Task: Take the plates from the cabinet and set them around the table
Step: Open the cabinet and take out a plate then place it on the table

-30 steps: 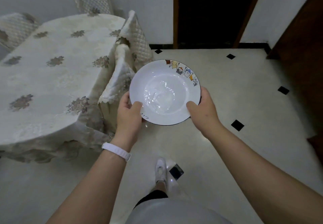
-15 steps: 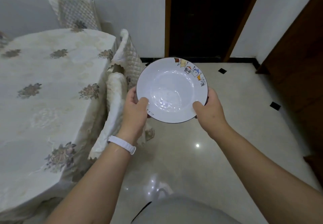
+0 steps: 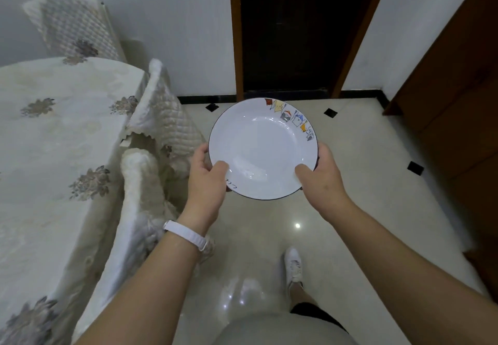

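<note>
Between both hands, left hand (image 3: 206, 183) and right hand (image 3: 322, 180), the plate (image 3: 262, 150) sits gripped; thumbs on its rim, fingers curled beneath.

Curled left hand (image 3: 207, 183); curled right hand (image 3: 321, 180)

The table (image 3: 32, 237) wears 1 cream tablecloth (image 3: 54, 140) (grey flower motifs) draping over its edge.

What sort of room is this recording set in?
Most likely a home dining room: a table under a floral cloth, a quilt-covered chair drawn up to it, and a glossy tiled floor by a dark doorway.
</note>
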{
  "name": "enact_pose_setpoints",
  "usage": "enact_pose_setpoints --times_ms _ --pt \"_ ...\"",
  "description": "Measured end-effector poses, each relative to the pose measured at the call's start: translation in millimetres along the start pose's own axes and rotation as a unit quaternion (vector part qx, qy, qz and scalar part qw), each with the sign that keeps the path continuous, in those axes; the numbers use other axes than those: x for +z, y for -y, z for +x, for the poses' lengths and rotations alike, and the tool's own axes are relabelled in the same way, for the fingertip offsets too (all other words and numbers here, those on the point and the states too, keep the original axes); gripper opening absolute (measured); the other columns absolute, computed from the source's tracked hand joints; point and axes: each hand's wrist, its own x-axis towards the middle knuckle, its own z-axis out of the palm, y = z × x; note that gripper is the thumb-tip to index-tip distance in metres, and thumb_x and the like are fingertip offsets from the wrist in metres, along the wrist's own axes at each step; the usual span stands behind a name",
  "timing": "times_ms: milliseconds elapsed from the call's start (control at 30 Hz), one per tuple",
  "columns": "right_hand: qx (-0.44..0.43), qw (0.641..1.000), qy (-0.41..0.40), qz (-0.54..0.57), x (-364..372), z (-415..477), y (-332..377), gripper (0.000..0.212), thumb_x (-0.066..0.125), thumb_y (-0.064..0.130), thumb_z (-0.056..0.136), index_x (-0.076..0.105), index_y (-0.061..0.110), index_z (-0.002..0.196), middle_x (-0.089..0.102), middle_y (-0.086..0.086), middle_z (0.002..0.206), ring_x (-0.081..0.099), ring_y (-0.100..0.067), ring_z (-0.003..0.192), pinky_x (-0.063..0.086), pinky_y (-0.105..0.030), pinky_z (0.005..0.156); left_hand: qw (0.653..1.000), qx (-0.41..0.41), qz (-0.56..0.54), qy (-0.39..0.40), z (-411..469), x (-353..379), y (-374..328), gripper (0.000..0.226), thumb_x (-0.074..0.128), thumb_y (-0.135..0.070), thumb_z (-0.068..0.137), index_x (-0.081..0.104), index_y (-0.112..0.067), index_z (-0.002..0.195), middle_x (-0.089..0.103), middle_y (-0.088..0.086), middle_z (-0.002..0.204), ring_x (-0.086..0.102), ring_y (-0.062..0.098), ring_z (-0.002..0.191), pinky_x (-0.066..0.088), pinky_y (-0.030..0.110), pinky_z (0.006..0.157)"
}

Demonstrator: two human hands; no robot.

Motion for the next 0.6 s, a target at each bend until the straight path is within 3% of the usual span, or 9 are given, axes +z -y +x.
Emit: enact_pose_setpoints --times_ms 167,333,600 --pt "-0.008 1.0 0.03 0.001 -25 89 2 0.044 0.051 0.006 0.084 0.047 0.031 0.12 0.06 0.018 0.107 0.058 -0.003 0.099 0.047 -0.023 0.073 0.999 -0.01 0.003 -0.037 55 66 -4 0.041 0.044 0.002 0.089 0.052 -0.024 0.119 0.068 -0.016 0.079 0.061 0.017 0.077 0.054 0.035 0.061" --pt "-0.012 0.999 0.052 0.006 -55 168 12 0.046 0.05 0.006 0.085 0.047 0.03 0.124 0.059 0.02 0.107 0.057 0.0 0.098 0.046 -0.021 0.073 0.999 -0.007 0.006 -0.052 102 125 -20 0.044 0.042 0.001 0.09 0.049 -0.021 0.127 0.068 -0.007 0.095 0.064 0.017 0.081 0.054 0.037 0.063" --pt "-0.019 0.995 0.103 0.005 -51 241 19 0.046 0.051 0.004 0.084 0.046 0.029 0.122 0.058 0.022 0.105 0.056 0.003 0.096 0.044 -0.017 0.07 0.996 -0.021 0.007 -0.091 151 151 -27 0.047 0.044 0.004 0.089 0.047 -0.02 0.129 0.066 -0.003 0.089 0.061 0.021 0.077 0.051 0.031 0.055"
